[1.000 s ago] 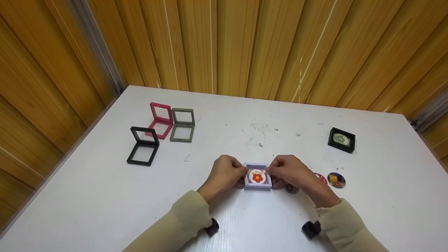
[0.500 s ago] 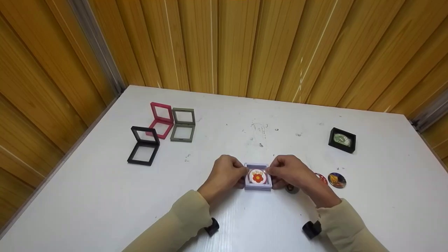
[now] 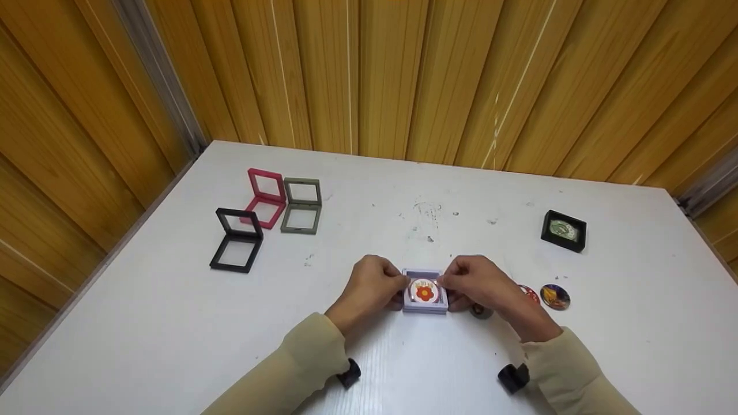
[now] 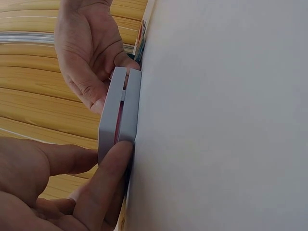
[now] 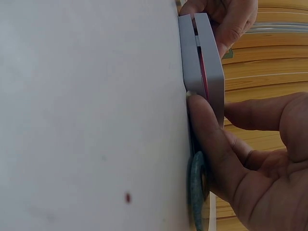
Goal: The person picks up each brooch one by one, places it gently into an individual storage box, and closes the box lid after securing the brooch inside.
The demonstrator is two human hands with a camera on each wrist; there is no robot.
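A pale purple square display frame [image 3: 425, 309] lies on the table between my two hands. Under its clear window is a round badge [image 3: 425, 293] with a red flower. My left hand [image 3: 372, 286] pinches the frame's left side between thumb and fingers. On the opposite side, my right hand [image 3: 479, 280] pinches it the same way. Both wrist views show a narrow slit between the frame's two halves [image 4: 111, 113], with a red strip visible inside. A dark round badge [image 3: 481, 312] sits beside the right fingers, partly covered by them.
Open, upright-lidded frames stand at the left: black [image 3: 230, 268], pink [image 3: 266, 197] and olive green [image 3: 301, 204]. A black frame [image 3: 564, 231] holding a green badge lies at the right. Near my right wrist are a red badge [image 3: 529, 294], partly hidden, and a dark colourful badge [image 3: 555, 297].
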